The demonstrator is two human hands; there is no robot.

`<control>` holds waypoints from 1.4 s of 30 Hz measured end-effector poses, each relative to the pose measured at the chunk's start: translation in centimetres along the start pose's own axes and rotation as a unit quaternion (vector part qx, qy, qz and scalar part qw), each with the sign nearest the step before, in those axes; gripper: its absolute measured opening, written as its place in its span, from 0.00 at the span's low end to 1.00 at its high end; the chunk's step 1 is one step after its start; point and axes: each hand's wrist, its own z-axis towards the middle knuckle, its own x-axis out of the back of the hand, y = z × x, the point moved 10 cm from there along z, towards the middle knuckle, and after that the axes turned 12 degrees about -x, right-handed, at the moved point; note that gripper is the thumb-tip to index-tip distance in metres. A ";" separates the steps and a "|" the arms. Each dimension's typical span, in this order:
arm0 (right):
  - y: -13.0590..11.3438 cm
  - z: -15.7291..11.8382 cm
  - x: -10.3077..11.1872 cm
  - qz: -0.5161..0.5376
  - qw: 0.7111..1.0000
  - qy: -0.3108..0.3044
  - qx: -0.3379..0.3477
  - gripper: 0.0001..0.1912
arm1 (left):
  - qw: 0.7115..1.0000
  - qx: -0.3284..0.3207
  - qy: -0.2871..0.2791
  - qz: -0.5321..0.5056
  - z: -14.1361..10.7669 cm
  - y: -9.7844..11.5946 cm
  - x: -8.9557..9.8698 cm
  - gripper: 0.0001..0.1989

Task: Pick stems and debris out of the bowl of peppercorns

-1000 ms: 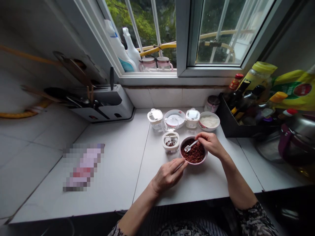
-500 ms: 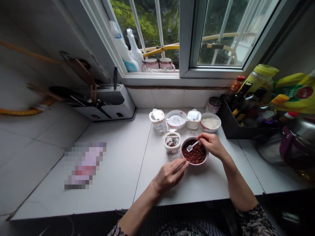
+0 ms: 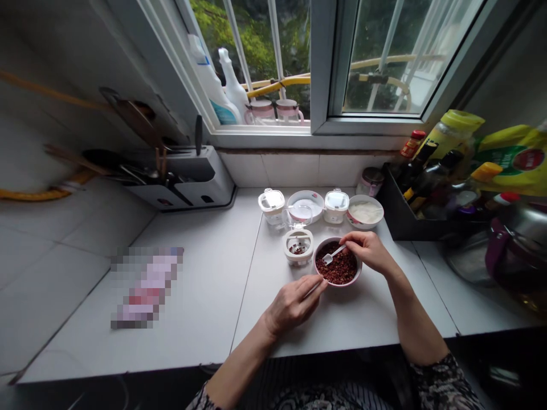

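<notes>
My right hand (image 3: pixel 367 250) pinches the handle of a small white spoon (image 3: pixel 328 259) over a pink-rimmed bowl (image 3: pixel 358 274). The bowl is filled with dark red grains (image 3: pixel 342 269) that look like Sichuan peppercorns, and the spoon's scoop lies at their surface. Fingertips of my left hand (image 3: pixel 297 302) grip the bowl's near left rim. Just left of the bowl stands a small clear seasoning jar (image 3: pixel 298 261) with its lid (image 3: pixel 298 215) raised; a few dark red grains are inside it.
Behind are two lidded jars (image 3: pixel 272 204) (image 3: pixel 336 205), a bowl of white powder (image 3: pixel 305 195) and a bowl of whitish grains (image 3: pixel 365 213). A black bottle box (image 3: pixel 410 228) stands right, a utensil holder (image 3: pixel 205 182) back left. A blurred pinkish item (image 3: pixel 149 285) lies left.
The spoon's scoop has shifted very slightly left and tilted within the bowl. Both hands keep nearly the same places.
</notes>
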 end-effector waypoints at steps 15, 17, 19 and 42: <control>1.4 0.6 1.2 0.159 0.984 0.007 -0.075 0.13 | 1.000 -0.005 0.012 -0.003 0.2 0.0 0.2 0.17; 1.3 0.5 1.5 0.179 0.981 0.020 -0.078 0.15 | 1.000 -0.006 0.014 -0.007 0.3 0.0 0.2 0.17; 1.0 0.4 1.5 0.195 0.977 0.036 -0.072 0.16 | 1.000 -0.003 0.012 -0.008 0.3 0.0 0.2 0.18; -5.4 -3.6 1.1 -0.195 0.941 0.140 0.238 0.12 | 1.000 -0.006 0.009 0.002 0.0 0.1 0.1 0.16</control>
